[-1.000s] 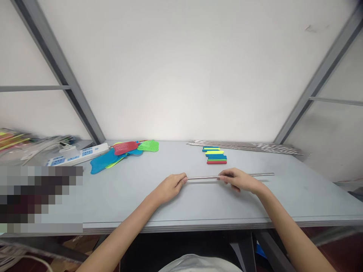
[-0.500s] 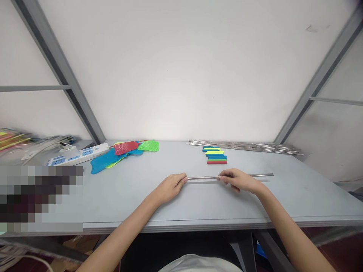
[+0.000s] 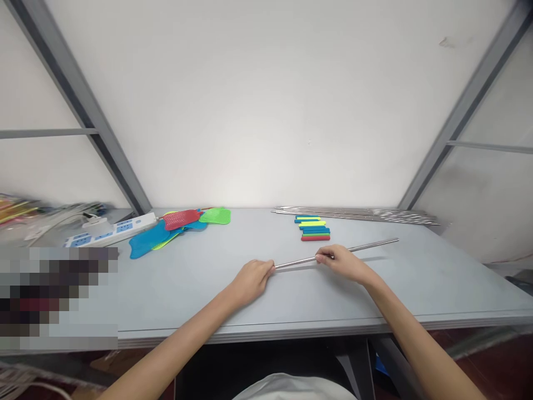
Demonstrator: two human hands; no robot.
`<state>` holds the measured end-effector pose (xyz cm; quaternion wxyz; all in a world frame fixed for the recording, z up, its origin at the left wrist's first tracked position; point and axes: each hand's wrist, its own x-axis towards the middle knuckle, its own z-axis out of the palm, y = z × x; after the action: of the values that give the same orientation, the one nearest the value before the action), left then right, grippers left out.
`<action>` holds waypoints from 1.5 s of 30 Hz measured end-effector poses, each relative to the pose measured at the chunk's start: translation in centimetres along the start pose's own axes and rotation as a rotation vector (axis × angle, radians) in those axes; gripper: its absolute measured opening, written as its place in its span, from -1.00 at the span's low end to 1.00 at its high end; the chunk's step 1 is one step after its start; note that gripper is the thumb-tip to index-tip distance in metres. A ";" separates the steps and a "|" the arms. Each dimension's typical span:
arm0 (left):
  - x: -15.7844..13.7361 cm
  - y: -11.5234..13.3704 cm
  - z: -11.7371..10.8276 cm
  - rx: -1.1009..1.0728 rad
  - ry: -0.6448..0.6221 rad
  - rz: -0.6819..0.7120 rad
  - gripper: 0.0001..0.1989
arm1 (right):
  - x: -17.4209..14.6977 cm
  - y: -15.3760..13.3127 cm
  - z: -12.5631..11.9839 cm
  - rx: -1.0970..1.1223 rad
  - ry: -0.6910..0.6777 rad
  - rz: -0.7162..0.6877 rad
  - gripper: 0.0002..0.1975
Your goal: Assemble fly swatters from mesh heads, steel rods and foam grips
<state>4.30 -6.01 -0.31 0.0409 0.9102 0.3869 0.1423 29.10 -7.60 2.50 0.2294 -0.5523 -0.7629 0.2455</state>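
A thin metal rod (image 3: 296, 262) stretches between my two hands, its right end tilted up off the table. My left hand (image 3: 253, 278) pinches the rod's left end close to the tabletop. Around its middle, my right hand (image 3: 339, 261) holds the rod between thumb and fingers. Just beyond my right hand lie several short coloured plastic tubes (image 3: 314, 228) in blue, yellow, green and red. Fly swatter heads (image 3: 182, 219) in blue, red, green and yellow overlap at the back left.
Along the wall at the back right lies a bundle of metal rods (image 3: 375, 214). A white power strip (image 3: 139, 223) with a plug sits at the left, near cables (image 3: 62, 219). The grey table's front edge (image 3: 300, 330) runs before me. Part of the left side is pixelated.
The rod's right end has risen, so the rod now slants. My right hand has shifted slightly left and up with it. The view has moved a little.
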 end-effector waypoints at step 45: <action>0.0 0.7 0.3 0.012 -0.001 0.035 -0.74 | 0.6 -3.6 4.7 -0.001 -0.009 -0.047 -0.74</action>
<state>4.92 -6.48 -0.48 0.0333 0.9171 0.3717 0.1402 23.42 -8.55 1.18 0.2315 -0.5333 -0.7767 0.2422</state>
